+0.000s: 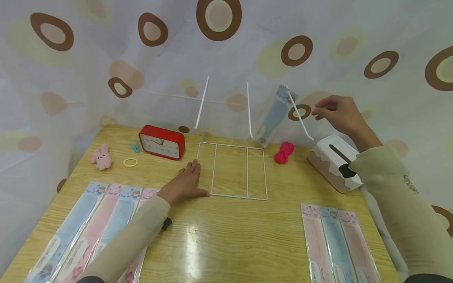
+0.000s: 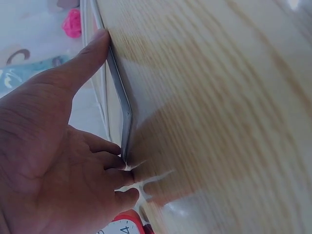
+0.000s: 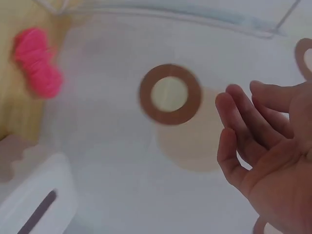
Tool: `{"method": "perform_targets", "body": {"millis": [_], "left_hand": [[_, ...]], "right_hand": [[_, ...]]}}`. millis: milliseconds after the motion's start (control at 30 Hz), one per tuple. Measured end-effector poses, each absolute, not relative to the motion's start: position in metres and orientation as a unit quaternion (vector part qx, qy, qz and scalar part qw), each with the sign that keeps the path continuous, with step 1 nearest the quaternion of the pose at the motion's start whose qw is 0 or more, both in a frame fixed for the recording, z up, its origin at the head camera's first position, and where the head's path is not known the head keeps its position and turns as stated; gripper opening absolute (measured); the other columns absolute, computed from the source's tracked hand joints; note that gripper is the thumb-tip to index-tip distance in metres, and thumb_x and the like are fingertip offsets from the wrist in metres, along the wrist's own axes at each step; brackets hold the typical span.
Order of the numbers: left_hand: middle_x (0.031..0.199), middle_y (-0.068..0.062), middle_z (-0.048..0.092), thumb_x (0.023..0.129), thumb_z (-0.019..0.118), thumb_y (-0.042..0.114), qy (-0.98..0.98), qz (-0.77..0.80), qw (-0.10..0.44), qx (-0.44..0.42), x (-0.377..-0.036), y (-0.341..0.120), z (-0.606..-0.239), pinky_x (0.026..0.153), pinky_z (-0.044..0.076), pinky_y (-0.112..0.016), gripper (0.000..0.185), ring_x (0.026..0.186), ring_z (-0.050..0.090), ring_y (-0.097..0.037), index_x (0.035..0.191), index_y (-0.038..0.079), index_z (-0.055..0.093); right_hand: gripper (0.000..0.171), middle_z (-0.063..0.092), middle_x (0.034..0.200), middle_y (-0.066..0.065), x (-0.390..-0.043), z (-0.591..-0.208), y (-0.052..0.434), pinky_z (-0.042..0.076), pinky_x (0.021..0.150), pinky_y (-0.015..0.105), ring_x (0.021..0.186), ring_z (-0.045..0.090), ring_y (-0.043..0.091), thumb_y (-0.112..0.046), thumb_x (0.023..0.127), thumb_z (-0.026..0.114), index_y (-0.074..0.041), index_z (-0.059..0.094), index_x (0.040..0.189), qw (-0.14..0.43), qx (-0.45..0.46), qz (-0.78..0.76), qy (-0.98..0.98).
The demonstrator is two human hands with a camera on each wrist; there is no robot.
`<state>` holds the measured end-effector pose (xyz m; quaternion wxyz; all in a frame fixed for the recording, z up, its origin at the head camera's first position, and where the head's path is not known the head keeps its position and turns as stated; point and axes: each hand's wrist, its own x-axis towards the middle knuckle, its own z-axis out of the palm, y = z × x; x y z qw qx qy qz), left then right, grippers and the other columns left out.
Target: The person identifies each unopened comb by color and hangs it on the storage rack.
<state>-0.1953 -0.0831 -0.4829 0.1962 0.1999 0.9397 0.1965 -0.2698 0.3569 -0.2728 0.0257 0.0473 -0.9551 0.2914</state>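
A white wire rack stands on the wooden table, its base flat and its prongs rising at the back. My left hand lies flat on the table and presses the rack's left base wire. A blue packaged comb hangs on the rack's right prong. My right hand hovers in the air just right of that comb, fingers relaxed and holding nothing; the right wrist view shows its fingers bare against the curtain.
Several packaged combs lie at the front left and front right. A red clock, pink plush, yellow ring and blue clip sit at the back left. A pink yarn bundle and white tissue box sit at the right.
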Motion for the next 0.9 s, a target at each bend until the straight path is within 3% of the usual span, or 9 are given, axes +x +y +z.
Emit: {"method": "perform_targets", "body": {"millis": [100, 300, 400, 500, 633, 733, 900], "left_hand": [[0.165, -0.023, 0.002, 0.085, 0.073, 0.055, 0.94, 0.198, 0.193, 0.199, -0.196, -0.083, -0.482, 0.121, 0.012, -0.052, 0.113, 0.152, 0.004, -0.039, 0.156, -0.008, 0.011], [0.165, -0.024, 0.004, 0.085, 0.074, 0.055, 0.939, 0.198, 0.195, 0.202, -0.194, -0.081, -0.485, 0.121, 0.013, -0.052, 0.113, 0.152, 0.005, -0.04, 0.156, -0.008, 0.013], [0.165, -0.023, 0.004, 0.085, 0.074, 0.055, 0.937, 0.199, 0.201, 0.205, -0.191, -0.081, -0.487, 0.121, 0.013, -0.052, 0.113, 0.152, 0.005, -0.039, 0.156, -0.008, 0.013], [0.165, -0.023, 0.003, 0.085, 0.074, 0.054, 0.937, 0.2, 0.2, 0.204, -0.19, -0.08, -0.489, 0.122, 0.013, -0.05, 0.112, 0.152, 0.004, -0.039, 0.157, -0.007, 0.013], [0.165, -0.023, 0.002, 0.086, 0.073, 0.054, 0.939, 0.197, 0.195, 0.204, -0.189, -0.081, -0.491, 0.122, 0.013, -0.049, 0.112, 0.152, 0.004, -0.039, 0.156, -0.008, 0.012], [0.165, -0.024, 0.002, 0.086, 0.073, 0.055, 0.939, 0.195, 0.195, 0.206, -0.189, -0.08, -0.49, 0.122, 0.014, -0.049, 0.112, 0.152, 0.005, -0.04, 0.156, -0.008, 0.012], [0.164, -0.026, 0.003, 0.087, 0.073, 0.053, 0.937, 0.192, 0.202, 0.21, -0.19, -0.078, -0.485, 0.121, 0.014, -0.05, 0.111, 0.151, 0.006, -0.042, 0.155, -0.01, 0.013]], "right_hand": [[0.033, 0.074, 0.099, 0.013, -0.26, -0.29, 0.375, 0.047, 0.072, 0.018, 0.076, 0.066, 0.001, -0.026, 0.1, 0.062, 0.002, 0.064, 0.118, -0.022, 0.07, 0.274, -0.959], [0.024, 0.073, 0.098, 0.013, -0.219, -0.35, 0.407, 0.053, 0.072, 0.022, 0.085, 0.067, 0.014, -0.012, 0.094, 0.071, 0.005, 0.068, 0.111, -0.12, 0.14, 0.232, -0.955], [0.029, 0.072, 0.097, 0.008, -0.188, -0.383, 0.42, 0.053, 0.073, 0.023, 0.088, 0.066, 0.015, -0.012, 0.09, 0.075, 0.007, 0.068, 0.111, -0.154, 0.165, 0.226, -0.948], [0.044, 0.071, 0.103, 0.008, -0.16, -0.408, 0.428, 0.054, 0.078, 0.03, 0.092, 0.065, 0.02, -0.021, 0.087, 0.079, 0.007, 0.066, 0.118, -0.178, 0.168, 0.224, -0.943], [0.065, 0.066, 0.12, 0.02, -0.133, -0.432, 0.429, 0.054, 0.085, 0.049, 0.104, 0.063, 0.036, -0.033, 0.08, 0.085, 0.007, 0.062, 0.126, -0.18, 0.162, 0.218, -0.945], [0.076, 0.057, 0.128, 0.029, -0.12, -0.447, 0.427, 0.047, 0.091, 0.062, 0.114, 0.053, 0.047, -0.039, 0.073, 0.089, 0.006, 0.061, 0.127, -0.177, 0.142, 0.199, -0.953], [0.079, 0.049, 0.128, 0.032, -0.109, -0.466, 0.429, 0.039, 0.093, 0.069, 0.118, 0.044, 0.051, -0.045, 0.063, 0.093, 0.001, 0.065, 0.12, -0.145, 0.118, 0.16, -0.969]]}}
